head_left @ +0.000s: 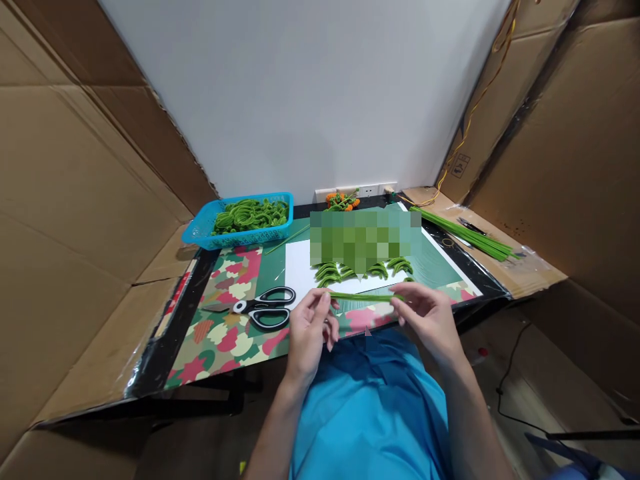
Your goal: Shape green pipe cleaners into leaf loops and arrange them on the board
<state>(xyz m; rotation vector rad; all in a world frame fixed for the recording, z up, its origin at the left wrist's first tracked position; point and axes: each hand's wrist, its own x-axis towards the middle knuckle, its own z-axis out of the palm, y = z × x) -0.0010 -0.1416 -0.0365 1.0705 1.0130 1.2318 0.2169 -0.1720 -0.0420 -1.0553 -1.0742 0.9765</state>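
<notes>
Green pipe cleaners (pixel 361 297), doubled or bundled into a short strand, are stretched level between my two hands near the table's front edge. My left hand (pixel 309 327) pinches the left end between thumb and fingers. At the right end, my right hand (pixel 431 319) has its thumb and fingertips closed on the strand. Just beyond lie several curved green pipe cleaner clusters (pixel 376 271) on a white sheet (pixel 298 267); a blurred patch hides the area behind them. Black-and-white scissors (pixel 260 309) rest left of my left hand, blades pointing left.
A blue plastic basket (pixel 240 238) at the back left holds coiled green pieces. Orange-and-green pipe cleaner pieces (pixel 343 201) lie near the wall. Long green stems (pixel 465 233) lie at the right beside a dark tool (pixel 471 227). Cardboard walls (pixel 75 220) flank the table.
</notes>
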